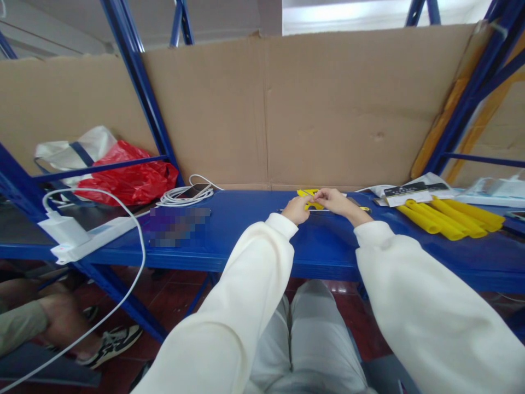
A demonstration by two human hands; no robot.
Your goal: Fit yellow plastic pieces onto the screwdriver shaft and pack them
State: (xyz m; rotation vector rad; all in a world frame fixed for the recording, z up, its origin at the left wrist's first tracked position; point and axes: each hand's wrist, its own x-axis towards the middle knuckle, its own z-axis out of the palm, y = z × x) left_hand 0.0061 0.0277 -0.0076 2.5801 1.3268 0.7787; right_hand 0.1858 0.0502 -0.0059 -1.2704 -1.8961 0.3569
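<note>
My left hand is closed at a small yellow piece over the blue shelf. The fingers of my right hand pinch at the same piece from the other side, and the two hands nearly touch. Yellow shows above and below the fingertips; its exact shape is hidden by them. Underneath, a thin dark strip with a yellow end lies on the shelf, crossing below both hands.
Several yellow tubes lie at right beside white packets. To the left are a coiled white cable, a blurred dark object, a power strip and a red bag. Cardboard backs the shelf. Another person's leg shows lower left.
</note>
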